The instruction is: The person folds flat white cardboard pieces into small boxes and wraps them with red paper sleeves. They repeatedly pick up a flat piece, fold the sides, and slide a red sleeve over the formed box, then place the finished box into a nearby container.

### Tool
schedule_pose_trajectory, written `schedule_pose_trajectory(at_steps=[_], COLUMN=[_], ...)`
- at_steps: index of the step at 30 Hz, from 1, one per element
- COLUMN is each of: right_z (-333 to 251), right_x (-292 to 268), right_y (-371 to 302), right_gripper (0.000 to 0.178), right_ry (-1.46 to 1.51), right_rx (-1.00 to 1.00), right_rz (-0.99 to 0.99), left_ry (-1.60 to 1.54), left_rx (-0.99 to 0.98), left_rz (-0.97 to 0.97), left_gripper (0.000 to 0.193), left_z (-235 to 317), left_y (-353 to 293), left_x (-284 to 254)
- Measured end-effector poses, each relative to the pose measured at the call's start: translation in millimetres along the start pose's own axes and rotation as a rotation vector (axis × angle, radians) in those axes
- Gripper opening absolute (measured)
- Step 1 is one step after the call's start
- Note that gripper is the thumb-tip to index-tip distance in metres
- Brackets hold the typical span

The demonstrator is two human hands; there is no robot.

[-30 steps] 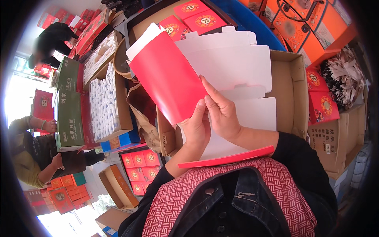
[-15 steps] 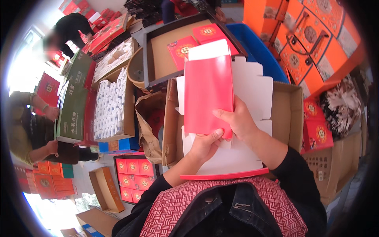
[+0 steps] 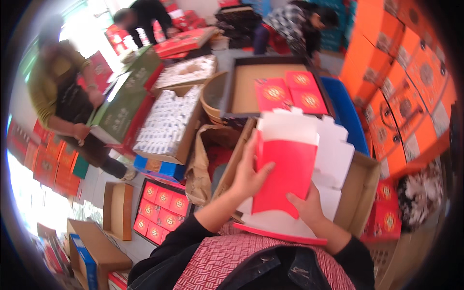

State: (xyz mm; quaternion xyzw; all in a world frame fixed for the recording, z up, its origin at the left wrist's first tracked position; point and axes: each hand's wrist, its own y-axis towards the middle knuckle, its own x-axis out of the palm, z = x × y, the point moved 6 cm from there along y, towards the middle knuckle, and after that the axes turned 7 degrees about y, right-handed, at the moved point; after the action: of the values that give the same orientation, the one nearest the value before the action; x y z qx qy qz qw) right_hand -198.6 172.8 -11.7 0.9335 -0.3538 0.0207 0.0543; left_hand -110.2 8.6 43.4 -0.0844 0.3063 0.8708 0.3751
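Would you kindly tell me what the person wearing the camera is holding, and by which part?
A red carton with white end flaps: the left hand holds its left edge, the right hand its lower right edge, both thumbs on the red face.

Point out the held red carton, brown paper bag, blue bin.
Red carton (image 3: 287, 166): head view, front panel.
Brown paper bag (image 3: 198, 170): head view, crumpled side.
Blue bin (image 3: 345, 107): head view, visible wall.

my folding carton (image 3: 290, 166): red, white flap (image 3: 289, 126) | my apron (image 3: 212, 256): red with white basketweave | my sleeves (image 3: 169, 251): black | tub (image 3: 352, 118): blue
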Motion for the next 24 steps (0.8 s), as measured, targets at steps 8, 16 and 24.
schedule_pose_trajectory(at_steps=[8,16,24], right_z=[-55,-50,-12], right_x=[-38,-42,-69], right_y=[52,60,74], right_gripper=[0.055,0.036,0.02], right_ry=[-0.162,-0.07,-0.017], right_rx=[-0.307,-0.392,-0.156], right_rz=[-0.016,0.12,0.106], left_ry=[-0.396,-0.113,-0.279], left_rx=[-0.059,-0.279,-0.234], left_rz=[-0.14,-0.254,-0.26], left_gripper=[0.072,0.041,0.034], left_z=[-2,-22,-63], left_y=[-9,31,33], left_x=[34,30,34])
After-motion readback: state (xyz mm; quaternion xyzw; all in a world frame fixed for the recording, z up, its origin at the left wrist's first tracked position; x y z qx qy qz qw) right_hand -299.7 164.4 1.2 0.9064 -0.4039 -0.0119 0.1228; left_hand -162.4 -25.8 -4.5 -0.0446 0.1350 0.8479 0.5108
